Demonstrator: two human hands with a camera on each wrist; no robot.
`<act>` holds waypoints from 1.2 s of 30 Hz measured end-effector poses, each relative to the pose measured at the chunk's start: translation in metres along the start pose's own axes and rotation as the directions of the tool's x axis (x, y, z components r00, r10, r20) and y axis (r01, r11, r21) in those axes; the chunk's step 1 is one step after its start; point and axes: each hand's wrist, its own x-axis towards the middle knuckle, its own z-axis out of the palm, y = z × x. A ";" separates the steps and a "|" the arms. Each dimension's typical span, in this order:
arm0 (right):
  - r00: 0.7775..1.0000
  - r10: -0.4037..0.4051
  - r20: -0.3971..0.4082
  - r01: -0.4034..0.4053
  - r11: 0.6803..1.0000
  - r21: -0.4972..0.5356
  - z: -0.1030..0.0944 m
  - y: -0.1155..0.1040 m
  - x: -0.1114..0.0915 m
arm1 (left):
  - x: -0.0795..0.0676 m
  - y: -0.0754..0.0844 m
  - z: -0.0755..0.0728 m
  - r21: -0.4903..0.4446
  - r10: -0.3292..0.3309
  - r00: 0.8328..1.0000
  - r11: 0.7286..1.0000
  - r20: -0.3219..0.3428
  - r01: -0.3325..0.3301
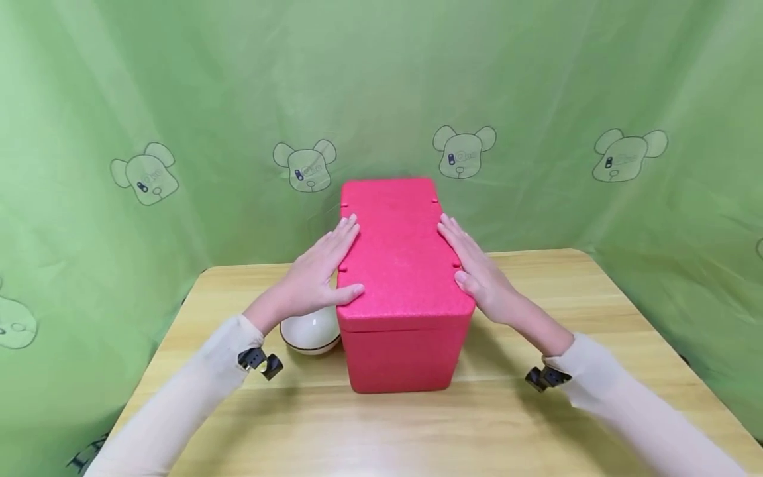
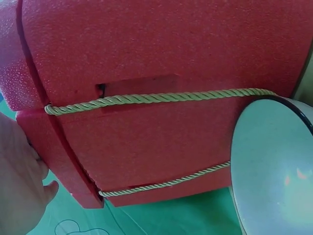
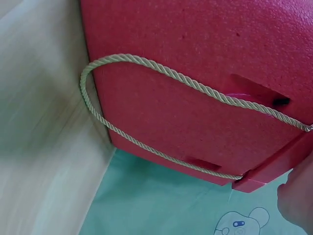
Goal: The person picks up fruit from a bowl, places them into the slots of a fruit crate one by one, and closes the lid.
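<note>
A red foam box (image 1: 405, 361) stands on the table with its flat red lid (image 1: 399, 258) on top. My left hand (image 1: 312, 275) rests on the lid's left edge, fingers straight and thumb spread toward the near corner. On the opposite edge lies my right hand (image 1: 484, 275), its fingers also straight. In the left wrist view, a yellowish twisted rope (image 2: 146, 99) runs down that side of the box from the lid. Another rope loop (image 3: 195, 84) hangs on the right side in the right wrist view, its bend touching or near the table.
A white bowl (image 1: 310, 331) with a dark rim stands close to the box's left side, partly under my left forearm. The wooden table (image 1: 393, 437) ends at a green curtain (image 1: 381, 79) printed with bear heads. Black devices (image 1: 260, 362) sit on both wrists.
</note>
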 end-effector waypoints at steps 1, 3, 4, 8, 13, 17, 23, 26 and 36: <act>1.000 0.007 0.009 -0.007 1.000 0.002 0.000 0.001 0.001 | 0.001 -0.001 0.000 -0.003 0.001 1.000 1.000 -0.004 -0.001; 0.999 0.032 0.040 -0.032 0.999 0.006 -0.005 0.003 0.003 | 0.004 -0.004 0.001 -0.012 0.005 1.000 1.000 -0.018 -0.006; 0.997 0.048 0.057 -0.049 0.999 0.008 -0.009 0.005 0.004 | 0.008 -0.006 0.002 -0.020 0.010 1.000 1.000 -0.027 -0.011; 0.986 0.109 0.126 -0.110 0.994 0.000 -0.025 0.014 0.013 | 0.027 -0.021 0.001 -0.052 0.016 0.998 0.998 -0.066 -0.020; 0.979 0.132 0.153 -0.120 0.989 -0.081 -0.032 0.033 0.038 | 0.044 -0.053 -0.001 -0.060 -0.037 0.994 0.998 -0.100 0.031; 0.975 0.132 0.178 -0.110 0.986 -0.126 -0.033 0.045 0.055 | 0.047 -0.066 -0.002 -0.064 -0.053 0.992 0.997 -0.112 0.046; 0.977 0.120 0.176 -0.096 0.986 -0.139 -0.029 0.054 0.055 | 0.045 -0.065 0.003 -0.029 -0.039 0.995 0.999 -0.091 0.036; 0.981 0.120 0.151 -0.100 0.986 -0.135 -0.025 0.058 0.050 | 0.045 -0.064 0.008 -0.024 -0.038 0.995 0.999 -0.088 0.036; 0.983 0.126 0.136 -0.122 0.992 -0.042 -0.022 0.059 0.054 | 0.045 -0.065 0.006 -0.047 -0.054 0.992 0.998 -0.116 0.049</act>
